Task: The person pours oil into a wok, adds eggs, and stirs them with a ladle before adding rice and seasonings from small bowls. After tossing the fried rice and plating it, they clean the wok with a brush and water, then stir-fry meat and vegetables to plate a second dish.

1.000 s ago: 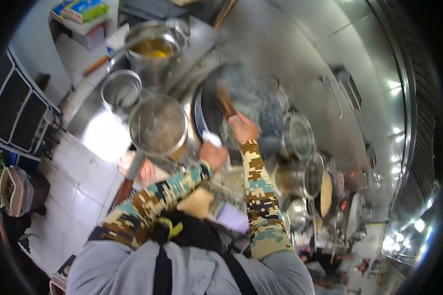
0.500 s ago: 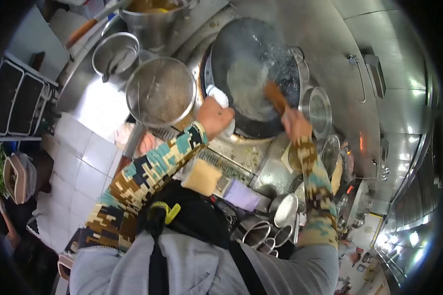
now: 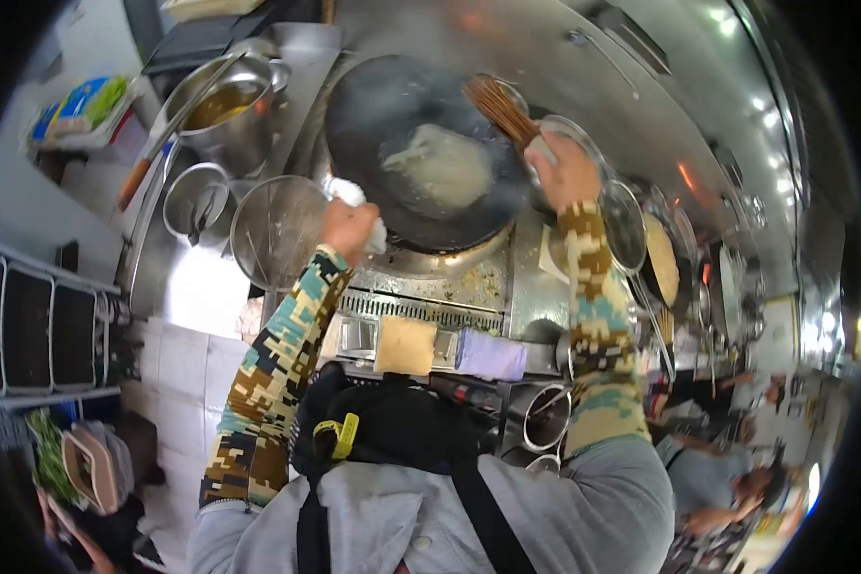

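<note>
A large black wok (image 3: 364,115) sits over the burner, with cloudy water (image 3: 454,167) pooled in its bowl and steam above it. At the wok's near-left rim, my left hand (image 3: 347,232) is closed on a folded white cloth (image 3: 346,191) pressed against the edge; the grip under the cloth is hidden. My right hand (image 3: 566,172) is wrapped round a bamboo wok brush (image 3: 497,103). The brush's bristles point up and left, over the wok's far-right rim, apart from the water.
Left of the wok are a round strainer (image 3: 275,225), a small metal pot (image 3: 197,196) and a larger pot (image 3: 230,134) with yellowish liquid. Folded yellow (image 3: 406,346) and purple cloths (image 3: 491,354) lie on the near ledge. Another pan (image 3: 662,263) stands right. People work at far right.
My right hand has lifted the brush out of the wok's water, up to the far-right rim. My left hand stays on the cloth at the edge. The camera view has turned.
</note>
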Available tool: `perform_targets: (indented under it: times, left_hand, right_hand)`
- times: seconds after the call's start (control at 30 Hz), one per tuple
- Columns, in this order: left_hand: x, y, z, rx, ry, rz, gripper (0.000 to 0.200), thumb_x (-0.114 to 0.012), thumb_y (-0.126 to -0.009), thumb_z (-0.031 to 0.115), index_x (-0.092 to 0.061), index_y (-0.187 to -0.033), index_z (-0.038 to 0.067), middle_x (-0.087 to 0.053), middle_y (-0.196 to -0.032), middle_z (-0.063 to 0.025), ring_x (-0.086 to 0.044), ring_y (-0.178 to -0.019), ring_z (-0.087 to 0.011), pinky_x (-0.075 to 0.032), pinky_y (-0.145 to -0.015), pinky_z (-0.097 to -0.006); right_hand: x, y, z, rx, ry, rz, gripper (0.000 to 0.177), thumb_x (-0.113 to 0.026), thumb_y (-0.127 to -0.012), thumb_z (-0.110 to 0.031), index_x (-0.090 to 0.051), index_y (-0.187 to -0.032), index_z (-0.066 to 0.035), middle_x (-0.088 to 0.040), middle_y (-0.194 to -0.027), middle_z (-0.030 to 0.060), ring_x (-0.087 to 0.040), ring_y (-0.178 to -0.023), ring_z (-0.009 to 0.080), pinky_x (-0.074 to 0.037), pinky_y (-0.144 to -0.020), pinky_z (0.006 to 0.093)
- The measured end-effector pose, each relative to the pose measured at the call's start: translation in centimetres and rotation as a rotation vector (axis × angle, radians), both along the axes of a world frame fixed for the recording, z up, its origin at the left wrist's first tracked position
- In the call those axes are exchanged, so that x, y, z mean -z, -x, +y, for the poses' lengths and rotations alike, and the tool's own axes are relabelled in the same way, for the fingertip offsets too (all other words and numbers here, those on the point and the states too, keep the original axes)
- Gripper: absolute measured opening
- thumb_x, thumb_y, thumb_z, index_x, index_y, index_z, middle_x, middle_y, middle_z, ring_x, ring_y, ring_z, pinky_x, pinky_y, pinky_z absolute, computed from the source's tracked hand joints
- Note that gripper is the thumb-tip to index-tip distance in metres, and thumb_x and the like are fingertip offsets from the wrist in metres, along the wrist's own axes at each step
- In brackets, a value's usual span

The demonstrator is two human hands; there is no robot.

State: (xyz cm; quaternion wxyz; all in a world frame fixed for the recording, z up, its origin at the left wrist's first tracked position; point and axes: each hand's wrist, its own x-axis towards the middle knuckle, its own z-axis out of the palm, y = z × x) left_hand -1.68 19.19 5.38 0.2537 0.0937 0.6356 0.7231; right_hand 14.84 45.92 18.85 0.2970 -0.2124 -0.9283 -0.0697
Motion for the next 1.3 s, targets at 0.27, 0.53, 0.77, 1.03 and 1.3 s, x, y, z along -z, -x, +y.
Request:
perform_targets:
  times: [0.27, 0.53, 0.77, 1.03, 1.3]
  left_hand:
    - [4.1, 3.7, 0.7, 0.107, -0.021, 0.018, 0.011, -0.066, -0.074, 0.011, -0.066, -0.082, 0.004, -0.063, -0.07, -0.0157, -0.06, -0.059, -0.0324, -0.046, -0.056, -0.0411]
    - [0.1, 3.8, -0.7, 0.128, 0.031, 0.209, 0.005, -0.057, -0.075, 0.008, -0.057, -0.075, 0.002, -0.053, -0.064, -0.0002, -0.051, -0.051, -0.0136, -0.039, -0.048, -0.0313]
    - [-1.7, 1.8, -1.4, 0.162, 0.004, 0.439, 0.005, -0.056, -0.077, 0.007, -0.052, -0.078, 0.004, -0.05, -0.066, 0.0007, -0.049, -0.056, -0.011, -0.04, -0.051, -0.0298]
    - [-3.4, 1.3, -1.2, 0.073, 0.178, 0.662, 0.021, -0.058, -0.074, 0.014, -0.057, -0.086, -0.004, -0.062, -0.073, -0.0125, -0.059, -0.067, -0.0214, -0.047, -0.065, -0.0358]
    - [-7.6, 0.2, 1.3, -0.035, 0.411, 1.019, 0.039, -0.062, -0.075, 0.029, -0.058, -0.094, -0.005, -0.065, -0.09, -0.0295, -0.062, -0.09, -0.0476, -0.049, -0.08, -0.0505]
  right_hand:
    - [16.7, -16.5, -3.8, 0.358, 0.984, 0.631, 0.052, -0.07, -0.086, -0.037, -0.06, -0.127, -0.006, -0.07, -0.099, 0.0145, -0.068, -0.083, 0.0231, -0.054, -0.069, 0.0335]
    - [16.0, -26.1, -10.5, 0.034, 1.986, 1.202, 0.032, -0.063, -0.092, -0.03, -0.059, -0.116, -0.01, -0.065, -0.095, 0.0082, -0.064, -0.074, 0.0198, -0.054, -0.061, 0.0299]
    - [14.5, -27.8, -11.1, 0.127, 1.888, 1.18, 0.033, -0.062, -0.091, -0.03, -0.058, -0.117, -0.01, -0.064, -0.099, 0.0081, -0.063, -0.081, 0.0203, -0.053, -0.068, 0.0303]
    - [12.4, -25.7, -10.7, 0.165, 1.841, 1.129, 0.032, -0.064, -0.089, -0.022, -0.057, -0.118, -0.009, -0.064, -0.098, 0.0089, -0.064, -0.08, 0.022, -0.055, -0.067, 0.0334]
    - [10.8, -16.6, -1.3, 0.186, 1.734, 0.85, 0.041, -0.067, -0.085, -0.011, -0.055, -0.124, -0.009, -0.063, -0.103, 0.0085, -0.063, -0.076, 0.0251, -0.055, -0.058, 0.0341]
